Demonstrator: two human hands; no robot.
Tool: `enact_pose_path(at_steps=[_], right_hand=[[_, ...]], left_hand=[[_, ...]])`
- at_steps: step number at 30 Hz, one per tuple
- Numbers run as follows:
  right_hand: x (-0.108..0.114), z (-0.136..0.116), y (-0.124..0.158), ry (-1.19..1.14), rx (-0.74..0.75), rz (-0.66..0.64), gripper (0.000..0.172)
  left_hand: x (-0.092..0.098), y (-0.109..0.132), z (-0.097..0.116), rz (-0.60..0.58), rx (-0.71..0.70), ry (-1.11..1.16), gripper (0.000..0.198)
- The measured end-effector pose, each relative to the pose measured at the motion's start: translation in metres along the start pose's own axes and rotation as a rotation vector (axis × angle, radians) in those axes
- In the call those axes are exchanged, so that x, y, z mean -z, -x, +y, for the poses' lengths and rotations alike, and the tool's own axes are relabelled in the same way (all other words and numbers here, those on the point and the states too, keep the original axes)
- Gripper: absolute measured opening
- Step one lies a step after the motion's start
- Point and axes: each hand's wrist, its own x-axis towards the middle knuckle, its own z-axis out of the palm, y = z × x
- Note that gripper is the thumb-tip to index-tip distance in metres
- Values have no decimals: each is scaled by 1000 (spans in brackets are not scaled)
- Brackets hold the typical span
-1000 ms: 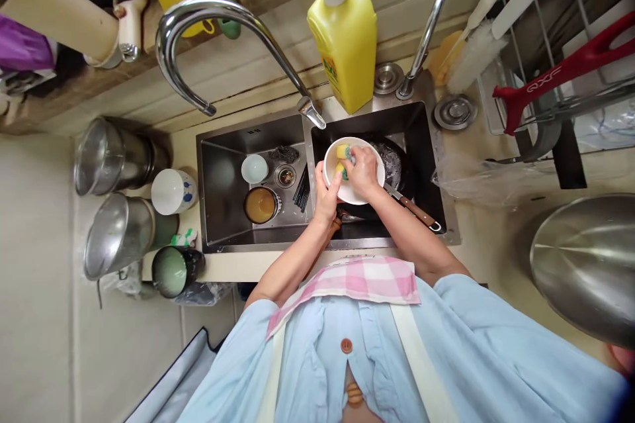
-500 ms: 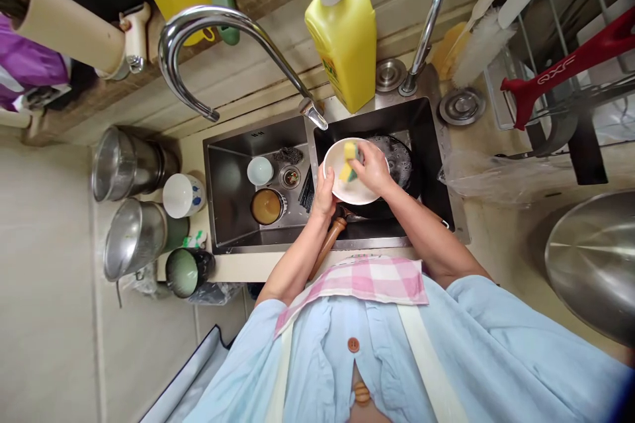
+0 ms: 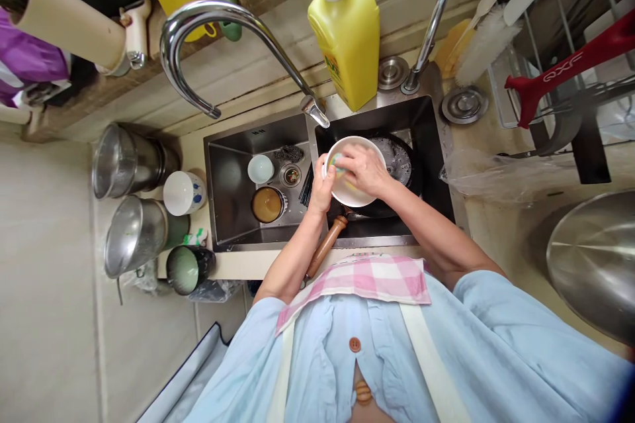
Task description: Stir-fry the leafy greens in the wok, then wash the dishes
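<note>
My left hand (image 3: 322, 190) is shut around the left edge of a white ceramic bowl (image 3: 350, 196), holding it over the right sink basin. My right hand (image 3: 362, 170) is inside the bowl, pressing a yellow and green sponge (image 3: 336, 163) against the inner wall. Fingers hide most of the sponge. Under the bowl lies a black frying pan (image 3: 395, 161) with wet, soapy patches. Its wooden handle (image 3: 326, 247) points toward me, past my left forearm.
A chrome faucet (image 3: 233, 19) arches over the divider, beside a yellow dish soap bottle (image 3: 347, 39). The left basin (image 3: 228, 191) holds a small bowl (image 3: 260, 169), a pot of brown liquid (image 3: 266, 204), and a steel scourer (image 3: 288, 153). Steel pots (image 3: 116, 161) stand left.
My right hand has moved left inside the bowl, carrying the sponge toward the wall by my left hand. The sponge's yellow side is now mostly hidden. The pan handle shows more than one second ago.
</note>
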Motion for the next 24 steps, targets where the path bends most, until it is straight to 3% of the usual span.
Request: enact_pose_path(at_steps=[3,7,10,14,17,21,24], right_hand=[[-1,1,-5,211,-119,120,23],[-18,12,-2,262,-279,-21,22],[-25,18,5,60,-303,-129,17],[-28,10,11,-413,-117,76,25],[-33,3,13,-554,-16,66,27],[-38,6,17,-79,-110,-35,23],[-39,17,19,228,-264,-4,24]], left_hand=[[3,0,4,3,-114,-128,66],[2,-1,0,62,-195,-312,71],[0,0,-6,72,-203,-405,72],[-2,-2,-8,85,-224,-448,75],[-2,-7,-3,105,-268,-429,74],[-1,-13,4,120,-285,-439,75],[-3,-13,3,125,-258,-468,72]])
